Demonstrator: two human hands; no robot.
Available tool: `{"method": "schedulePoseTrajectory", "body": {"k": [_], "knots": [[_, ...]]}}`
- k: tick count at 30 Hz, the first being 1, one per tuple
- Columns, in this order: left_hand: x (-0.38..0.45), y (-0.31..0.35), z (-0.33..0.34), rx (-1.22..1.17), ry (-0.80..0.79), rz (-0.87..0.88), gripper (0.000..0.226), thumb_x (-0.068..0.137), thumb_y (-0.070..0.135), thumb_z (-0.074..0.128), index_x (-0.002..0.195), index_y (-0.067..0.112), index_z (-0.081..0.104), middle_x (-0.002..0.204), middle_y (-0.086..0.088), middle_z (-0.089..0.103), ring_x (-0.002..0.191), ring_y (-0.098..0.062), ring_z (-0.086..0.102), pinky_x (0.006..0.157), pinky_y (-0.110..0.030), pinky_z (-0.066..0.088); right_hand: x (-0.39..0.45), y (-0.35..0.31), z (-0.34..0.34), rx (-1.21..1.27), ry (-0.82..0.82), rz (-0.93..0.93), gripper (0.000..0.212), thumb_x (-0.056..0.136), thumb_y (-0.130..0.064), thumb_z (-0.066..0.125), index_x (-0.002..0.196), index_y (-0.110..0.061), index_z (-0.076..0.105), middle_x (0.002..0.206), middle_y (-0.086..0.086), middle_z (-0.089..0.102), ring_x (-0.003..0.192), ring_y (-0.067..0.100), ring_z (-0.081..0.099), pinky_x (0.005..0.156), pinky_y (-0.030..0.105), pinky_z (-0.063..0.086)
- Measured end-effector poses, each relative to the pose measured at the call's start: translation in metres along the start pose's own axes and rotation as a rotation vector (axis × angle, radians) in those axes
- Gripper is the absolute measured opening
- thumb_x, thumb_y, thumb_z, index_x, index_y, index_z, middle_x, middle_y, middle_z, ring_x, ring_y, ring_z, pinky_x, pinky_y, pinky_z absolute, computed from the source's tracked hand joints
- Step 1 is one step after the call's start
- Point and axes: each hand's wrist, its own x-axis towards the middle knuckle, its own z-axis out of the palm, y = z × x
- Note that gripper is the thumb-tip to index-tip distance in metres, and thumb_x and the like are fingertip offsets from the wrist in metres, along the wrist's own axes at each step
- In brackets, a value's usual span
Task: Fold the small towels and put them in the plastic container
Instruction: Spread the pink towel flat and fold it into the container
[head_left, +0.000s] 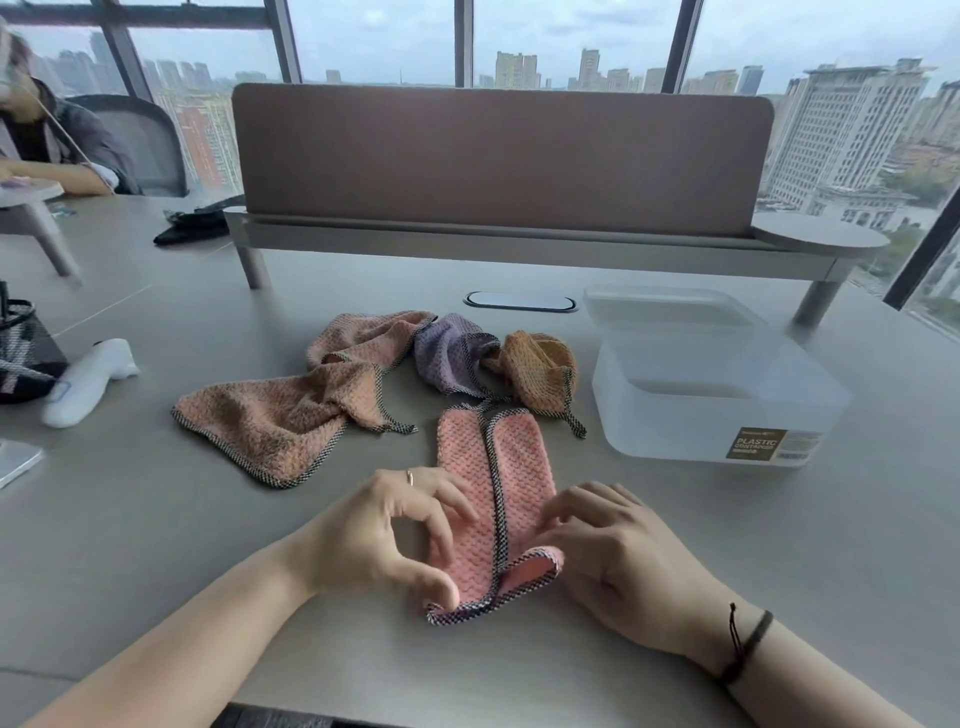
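Observation:
A pink towel (511, 467) with checked trim lies folded into a long strip on the grey table in front of me. My left hand (384, 530) pinches its near left corner. My right hand (613, 551) holds the near right edge, fingers curled on the cloth. Beyond it lie a crumpled salmon towel (291, 415), a purple towel (447, 353) and an orange towel (540, 369). The clear plastic container (717, 415) stands open and empty at the right, its lid (670, 306) lying behind it.
A white handheld device (88, 379) and a dark patterned bag (23, 353) sit at the left. A desk divider on a raised shelf (498, 161) crosses the back. Another person (47, 135) sits at the far left beside a dark cloth (192, 228).

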Motion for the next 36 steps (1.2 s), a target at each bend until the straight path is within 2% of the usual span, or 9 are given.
{"method": "schedulePoseTrajectory", "body": {"k": [3, 7, 11, 13, 16, 19, 24, 30, 36], "knots": [[0.0, 0.004, 0.001, 0.139, -0.103, -0.011, 0.06, 0.047, 0.077, 0.077, 0.08, 0.026, 0.073, 0.126, 0.01, 0.062, 0.135, -0.008, 0.045, 0.112, -0.024, 0.034, 0.002, 0.003, 0.003, 0.032, 0.056, 0.032, 0.029, 0.096, -0.03, 0.045, 0.08, -0.021, 0.067, 0.094, -0.013, 0.063, 0.083, 0.015, 0.055, 0.072, 0.037, 0.048], [0.001, 0.008, 0.005, 0.384, -0.119, 0.026, 0.07, 0.049, 0.067, 0.085, 0.098, 0.02, 0.071, 0.132, 0.013, 0.052, 0.137, -0.007, 0.038, 0.111, -0.021, 0.033, 0.005, 0.009, 0.007, 0.163, 0.076, 0.195, 0.046, 0.096, -0.049, 0.046, 0.07, -0.017, 0.066, 0.082, -0.014, 0.059, 0.081, 0.01, 0.054, 0.074, 0.029, 0.047], [0.002, 0.005, 0.008, 0.299, 0.034, 0.032, 0.028, 0.08, 0.049, 0.077, 0.084, 0.022, 0.071, 0.113, 0.012, 0.061, 0.119, -0.013, 0.052, 0.099, -0.032, 0.043, 0.006, 0.01, 0.011, 0.229, 0.109, 0.33, 0.053, 0.089, -0.054, 0.051, 0.058, -0.011, 0.055, 0.071, -0.011, 0.056, 0.078, 0.01, 0.053, 0.069, 0.018, 0.039], [0.003, 0.004, 0.006, 0.202, 0.09, -0.03, 0.027, 0.085, 0.047, 0.071, 0.068, 0.027, 0.065, 0.095, 0.011, 0.063, 0.102, -0.013, 0.057, 0.088, -0.026, 0.043, 0.006, 0.008, 0.011, 0.232, 0.137, 0.358, 0.053, 0.086, -0.054, 0.054, 0.053, -0.014, 0.045, 0.062, -0.007, 0.052, 0.071, 0.011, 0.051, 0.064, 0.017, 0.036], [0.004, 0.007, 0.006, 0.144, 0.152, -0.068, 0.034, 0.09, 0.048, 0.066, 0.064, 0.026, 0.059, 0.069, 0.01, 0.058, 0.073, -0.007, 0.055, 0.069, -0.021, 0.041, 0.008, 0.004, 0.006, 0.248, 0.191, 0.444, 0.045, 0.081, -0.047, 0.069, 0.056, -0.016, 0.048, 0.055, -0.002, 0.049, 0.058, 0.01, 0.047, 0.054, 0.016, 0.033], [0.005, 0.007, 0.007, -0.032, 0.142, -0.119, 0.014, 0.09, 0.029, 0.072, 0.077, 0.03, 0.067, 0.059, 0.019, 0.054, 0.056, 0.004, 0.045, 0.057, -0.013, 0.034, 0.009, 0.0, 0.001, 0.382, 0.204, 0.518, 0.02, 0.076, -0.032, 0.081, 0.078, -0.025, 0.062, 0.06, -0.001, 0.061, 0.05, 0.004, 0.044, 0.051, 0.016, 0.037], [0.006, 0.0, 0.008, -0.089, 0.186, -0.163, 0.031, 0.085, 0.056, 0.068, 0.09, 0.026, 0.074, 0.07, -0.011, 0.067, 0.063, -0.014, 0.052, 0.056, -0.038, 0.044, 0.007, 0.002, -0.003, 0.666, 0.15, 0.543, 0.043, 0.077, -0.016, 0.081, 0.11, -0.032, 0.059, 0.065, 0.008, 0.067, 0.051, 0.009, 0.046, 0.053, 0.023, 0.04], [0.012, -0.003, 0.015, -0.039, 0.205, -0.224, 0.031, 0.085, 0.053, 0.064, 0.09, 0.023, 0.074, 0.065, -0.013, 0.067, 0.057, -0.01, 0.051, 0.054, -0.035, 0.045, 0.009, 0.0, -0.003, 0.567, 0.149, 0.52, 0.011, 0.078, -0.026, 0.081, 0.081, -0.024, 0.071, 0.063, -0.007, 0.063, 0.052, 0.001, 0.044, 0.053, 0.016, 0.038], [0.012, -0.001, 0.019, 0.111, 0.28, -0.211, 0.01, 0.086, 0.026, 0.076, 0.093, 0.028, 0.071, 0.047, 0.012, 0.041, 0.048, -0.002, 0.035, 0.05, -0.02, 0.032, 0.008, 0.0, -0.003, 0.459, 0.155, 0.553, 0.02, 0.082, -0.015, 0.075, 0.084, -0.029, 0.062, 0.065, -0.005, 0.068, 0.05, 0.003, 0.05, 0.053, 0.021, 0.043]]}}
